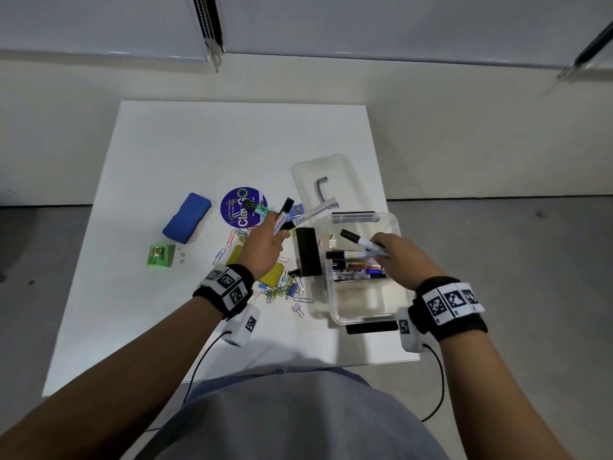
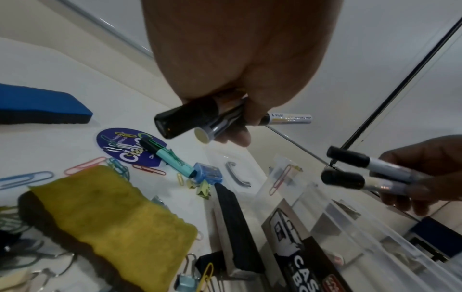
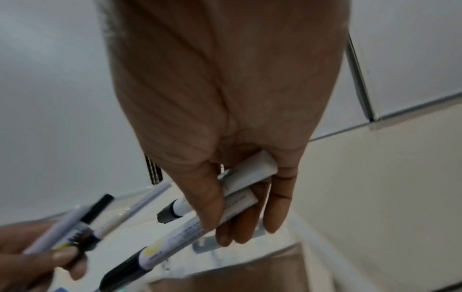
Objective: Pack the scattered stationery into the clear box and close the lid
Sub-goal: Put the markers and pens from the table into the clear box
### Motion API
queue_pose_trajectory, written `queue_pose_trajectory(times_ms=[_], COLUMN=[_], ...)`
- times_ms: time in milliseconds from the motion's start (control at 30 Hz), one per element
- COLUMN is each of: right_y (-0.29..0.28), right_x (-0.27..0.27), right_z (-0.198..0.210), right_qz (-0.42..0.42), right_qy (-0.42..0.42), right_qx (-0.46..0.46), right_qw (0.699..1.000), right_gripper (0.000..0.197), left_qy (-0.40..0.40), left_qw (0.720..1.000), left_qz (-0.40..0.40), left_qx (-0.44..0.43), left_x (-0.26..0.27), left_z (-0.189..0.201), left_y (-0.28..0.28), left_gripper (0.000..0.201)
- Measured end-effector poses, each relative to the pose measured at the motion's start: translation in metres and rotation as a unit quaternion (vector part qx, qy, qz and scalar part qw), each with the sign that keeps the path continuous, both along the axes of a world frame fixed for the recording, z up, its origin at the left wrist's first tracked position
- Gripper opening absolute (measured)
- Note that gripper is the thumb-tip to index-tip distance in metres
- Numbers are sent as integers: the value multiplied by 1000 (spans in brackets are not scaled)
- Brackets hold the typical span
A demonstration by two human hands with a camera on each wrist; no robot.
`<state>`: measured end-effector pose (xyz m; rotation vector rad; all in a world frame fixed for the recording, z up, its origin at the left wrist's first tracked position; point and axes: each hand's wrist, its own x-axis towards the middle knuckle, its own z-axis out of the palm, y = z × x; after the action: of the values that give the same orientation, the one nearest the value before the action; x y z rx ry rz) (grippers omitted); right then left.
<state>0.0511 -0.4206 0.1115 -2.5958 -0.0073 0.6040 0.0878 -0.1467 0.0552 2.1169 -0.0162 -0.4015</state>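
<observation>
The clear box (image 1: 362,314) stands open at the table's right, with several markers (image 1: 358,272) lying inside. Its lid (image 1: 308,171) lies flat behind it. My right hand (image 1: 381,249) hovers over the box and grips two black-capped white markers (image 1: 360,240), which the right wrist view shows side by side (image 3: 240,185) under the thumb. Left of the box, my left hand (image 1: 280,232) is raised and grips a bundle of markers (image 1: 284,215), with their black caps pointing away; the left wrist view shows them (image 2: 185,118) in curled fingers.
On the white table lie a blue eraser (image 1: 187,218), a green sharpener (image 1: 161,256), a round purple sticker (image 1: 243,207), a teal highlighter (image 2: 172,160), a small blue sharpener (image 2: 208,173), a yellow sponge (image 2: 112,213), a black eraser (image 1: 308,255) and several paper clips (image 1: 282,290). A bent metal key (image 1: 320,189) rests on the lid.
</observation>
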Motion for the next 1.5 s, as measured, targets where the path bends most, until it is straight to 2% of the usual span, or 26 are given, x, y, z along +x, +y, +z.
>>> queue_pose_trajectory(times_ms=[100,200,267,333,400,467,500,533,600,700,833,933,1033,1100,1167,1267,1333,1433,1500], right_y=[-22,-17,-6,-1,-4,-15,-22,-27,-33,-31,-34,-36,-37,-38,-38,-36,-34,-31,-28], right_x=[-1,-3,-6,-7,-7,-7,-9,-11,-15,-18,-16,-14,-16,-18,-20,-26,-28,-29,-29], right_z=[-6,-18,-33,-45,-46,-42,-43,-43,-47,-49,-57,-65,-64,-62,-62,-64,-66,-68,-69], right_qz=[5,72,118,121,68,-44,-112,-169,-233,-232,-241,-239,-228,-228,-235,-237,-240,-246,-246], right_qy=[-28,-26,-5,17,3,-79,-127,-158,-135,-56,-44,-43,-60,-70,-73,-72,-73,-69,-67], right_qx=[-81,-161,-172,-137,-78,-52,-47,-39,3,69,78,70,65,70,75,80,81,81,83], right_qw=[996,984,978,983,995,995,984,972,963,969,966,968,970,969,966,966,965,964,963], right_gripper=[24,37,44,46,37,17,13,16,32,48,67,74,71,70,70,74,76,77,76], left_qy=[-15,-27,-30,-33,-36,-33,-35,-41,-69,-105,-88,-66,-89,-117,-151,-215,-243,-230,-169], left_qw=[1000,999,998,996,991,984,979,973,952,904,847,834,830,835,841,859,887,934,957], left_qz=[-6,-23,-46,-74,-110,-145,-164,-184,-237,-318,-381,-409,-417,-415,-406,-362,-303,-174,-108], left_qx=[-2,6,19,41,68,100,117,135,180,265,359,364,359,341,324,291,248,209,208], left_x=[-1,0,2,5,8,9,8,6,1,-10,-16,-14,-10,-9,-10,-10,-5,10,19], left_z=[4,11,13,17,19,22,25,29,37,40,34,26,16,7,2,5,11,12,7], left_y=[-5,-10,-15,-22,-29,-35,-38,-42,-55,-81,-121,-150,-163,-161,-153,-139,-127,-107,-96], left_gripper=[19,17,20,27,33,34,32,28,22,16,22,26,34,50,54,31,22,15,16])
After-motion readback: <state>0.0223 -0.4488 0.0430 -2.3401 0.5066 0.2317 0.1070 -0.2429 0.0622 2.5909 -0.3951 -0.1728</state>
